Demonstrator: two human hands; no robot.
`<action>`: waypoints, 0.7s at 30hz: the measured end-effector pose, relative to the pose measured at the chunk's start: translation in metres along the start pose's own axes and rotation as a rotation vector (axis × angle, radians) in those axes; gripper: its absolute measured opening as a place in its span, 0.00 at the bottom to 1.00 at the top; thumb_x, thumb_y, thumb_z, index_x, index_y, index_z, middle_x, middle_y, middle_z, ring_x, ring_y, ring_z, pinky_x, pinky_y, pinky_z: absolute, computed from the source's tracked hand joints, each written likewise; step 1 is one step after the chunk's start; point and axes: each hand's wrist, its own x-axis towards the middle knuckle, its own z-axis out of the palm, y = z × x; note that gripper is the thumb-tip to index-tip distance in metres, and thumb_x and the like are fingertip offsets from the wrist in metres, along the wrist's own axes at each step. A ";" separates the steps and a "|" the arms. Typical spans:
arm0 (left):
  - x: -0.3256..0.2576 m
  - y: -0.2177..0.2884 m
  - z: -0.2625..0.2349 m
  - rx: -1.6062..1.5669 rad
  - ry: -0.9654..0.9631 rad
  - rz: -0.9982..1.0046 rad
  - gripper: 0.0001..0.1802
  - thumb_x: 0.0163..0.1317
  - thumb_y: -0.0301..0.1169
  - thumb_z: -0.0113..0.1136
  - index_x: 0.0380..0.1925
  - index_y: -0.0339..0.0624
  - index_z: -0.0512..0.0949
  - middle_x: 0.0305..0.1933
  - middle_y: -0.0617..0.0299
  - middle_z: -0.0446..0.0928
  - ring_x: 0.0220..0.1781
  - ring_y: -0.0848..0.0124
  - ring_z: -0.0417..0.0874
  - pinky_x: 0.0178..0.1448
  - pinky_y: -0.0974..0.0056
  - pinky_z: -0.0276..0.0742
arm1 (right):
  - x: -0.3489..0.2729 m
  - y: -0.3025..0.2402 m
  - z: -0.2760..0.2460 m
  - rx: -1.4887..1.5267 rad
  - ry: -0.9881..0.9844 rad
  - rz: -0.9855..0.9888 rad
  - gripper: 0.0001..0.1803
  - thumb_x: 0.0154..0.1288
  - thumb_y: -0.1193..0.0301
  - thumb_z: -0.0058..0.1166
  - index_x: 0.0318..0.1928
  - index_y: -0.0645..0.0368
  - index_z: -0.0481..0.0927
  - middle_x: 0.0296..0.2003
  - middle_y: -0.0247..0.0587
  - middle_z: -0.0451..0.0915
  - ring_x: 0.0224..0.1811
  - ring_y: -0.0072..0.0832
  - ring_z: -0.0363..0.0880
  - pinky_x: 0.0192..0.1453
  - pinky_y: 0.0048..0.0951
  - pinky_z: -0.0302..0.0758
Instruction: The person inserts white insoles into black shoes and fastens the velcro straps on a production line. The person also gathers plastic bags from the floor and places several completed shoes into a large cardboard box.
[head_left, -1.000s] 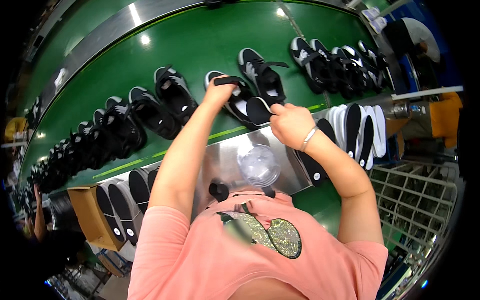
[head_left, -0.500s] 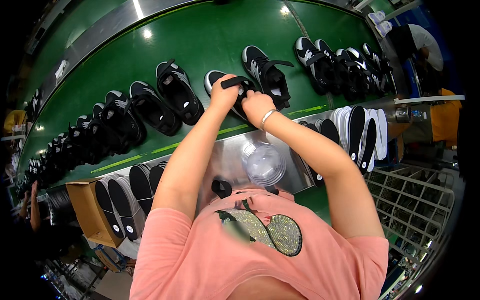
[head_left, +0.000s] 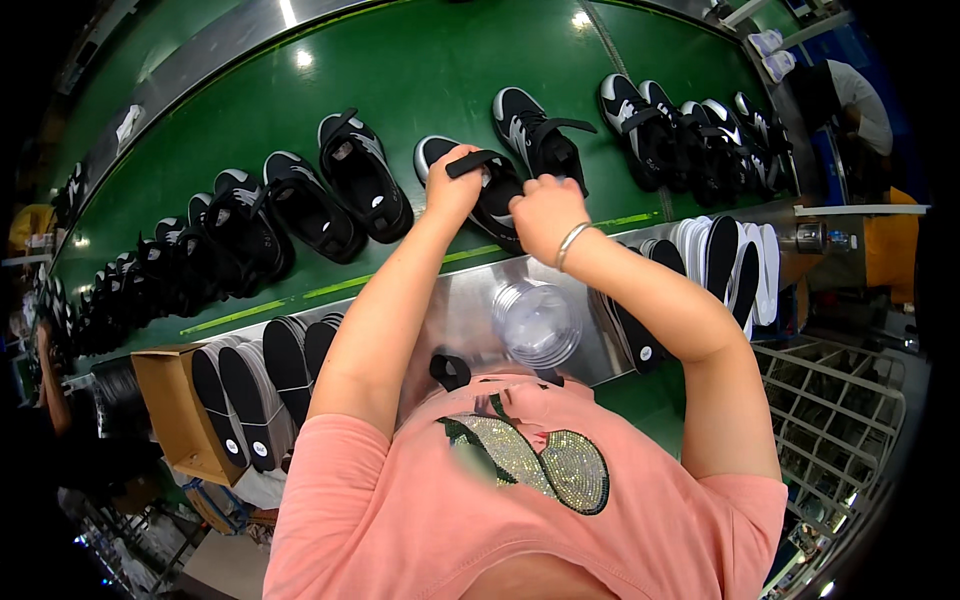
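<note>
A black sneaker [head_left: 495,205] with a silver-grey toe lies in front of me on the green belt, its strap [head_left: 470,163] standing up. My left hand [head_left: 453,188] is closed around the sneaker's upper beside the strap. At the right side of the shoe's opening, my right hand [head_left: 550,215] is closed, a bracelet on its wrist. Whatever its fingers hold is too small or hidden to make out. Just beyond that hand lies another sneaker [head_left: 545,140] with its strap loose, partly covered by my fingers.
Black sneakers [head_left: 365,175] line the green belt [head_left: 420,70] to the left, with more sneakers [head_left: 630,125] at right. Insole stacks [head_left: 255,400] stand left by a cardboard box [head_left: 165,410], others [head_left: 715,270] right. A clear plastic container [head_left: 537,325] sits on the metal ledge. A wire rack [head_left: 830,420] stands right.
My right hand has moved right, from inside the sneaker's opening to its edge, uncovering more of the opening. My left hand keeps its hold. The whole view has shifted slightly.
</note>
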 end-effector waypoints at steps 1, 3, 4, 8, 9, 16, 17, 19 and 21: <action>0.000 0.001 -0.002 0.003 0.004 0.003 0.10 0.52 0.31 0.47 0.28 0.40 0.77 0.25 0.53 0.77 0.30 0.60 0.79 0.35 0.64 0.72 | 0.003 -0.007 0.002 -0.019 0.049 -0.028 0.08 0.48 0.70 0.50 0.30 0.54 0.79 0.36 0.39 0.75 0.41 0.33 0.70 0.40 0.34 0.68; 0.000 0.006 -0.002 0.003 0.005 0.014 0.10 0.52 0.30 0.47 0.28 0.40 0.77 0.25 0.54 0.77 0.29 0.62 0.79 0.35 0.65 0.71 | 0.018 -0.012 0.022 -0.018 0.051 -0.038 0.08 0.48 0.72 0.49 0.30 0.56 0.79 0.36 0.41 0.75 0.41 0.36 0.72 0.37 0.34 0.72; -0.002 0.007 -0.001 -0.028 0.010 0.008 0.09 0.52 0.30 0.48 0.28 0.39 0.77 0.24 0.54 0.77 0.28 0.63 0.78 0.34 0.65 0.71 | 0.027 -0.012 0.034 0.019 0.013 -0.025 0.08 0.48 0.73 0.49 0.30 0.58 0.79 0.36 0.43 0.76 0.41 0.36 0.73 0.38 0.34 0.72; 0.000 0.004 -0.006 -0.129 -0.031 -0.068 0.08 0.56 0.29 0.50 0.29 0.36 0.76 0.25 0.60 0.75 0.28 0.72 0.73 0.35 0.69 0.68 | 0.055 -0.008 0.028 0.161 -0.237 -0.019 0.10 0.50 0.74 0.48 0.33 0.61 0.79 0.38 0.50 0.77 0.41 0.38 0.77 0.41 0.33 0.74; 0.000 0.001 -0.007 -0.155 -0.060 -0.104 0.08 0.57 0.28 0.50 0.30 0.35 0.75 0.26 0.63 0.74 0.29 0.75 0.71 0.36 0.70 0.67 | 0.058 -0.008 0.022 0.192 -0.330 -0.025 0.10 0.50 0.75 0.47 0.34 0.62 0.79 0.38 0.52 0.77 0.41 0.37 0.77 0.43 0.33 0.74; 0.002 -0.013 -0.006 -0.028 -0.028 -0.003 0.11 0.58 0.32 0.48 0.30 0.35 0.75 0.26 0.61 0.74 0.31 0.73 0.72 0.37 0.68 0.68 | 0.095 -0.014 0.060 -0.014 -0.599 -0.151 0.14 0.52 0.71 0.46 0.38 0.59 0.79 0.41 0.46 0.77 0.43 0.36 0.77 0.44 0.33 0.73; 0.000 -0.003 -0.010 0.014 -0.025 0.001 0.11 0.58 0.33 0.48 0.30 0.35 0.75 0.27 0.59 0.75 0.32 0.72 0.73 0.38 0.68 0.69 | 0.093 -0.019 0.058 0.074 -0.535 0.020 0.13 0.53 0.70 0.47 0.39 0.58 0.79 0.41 0.44 0.77 0.43 0.36 0.77 0.44 0.32 0.73; -0.002 -0.004 -0.010 0.022 -0.032 -0.019 0.12 0.58 0.34 0.50 0.30 0.35 0.75 0.26 0.58 0.76 0.32 0.72 0.75 0.38 0.67 0.70 | 0.080 -0.022 0.038 0.046 -0.429 0.071 0.13 0.56 0.67 0.46 0.41 0.55 0.79 0.42 0.41 0.77 0.43 0.34 0.77 0.44 0.29 0.74; 0.001 -0.011 -0.006 0.011 -0.022 -0.010 0.13 0.57 0.36 0.51 0.29 0.35 0.75 0.26 0.56 0.76 0.31 0.70 0.76 0.37 0.67 0.70 | 0.076 -0.018 0.042 -0.016 -0.422 -0.004 0.13 0.55 0.69 0.47 0.41 0.54 0.78 0.42 0.39 0.77 0.42 0.33 0.78 0.43 0.29 0.75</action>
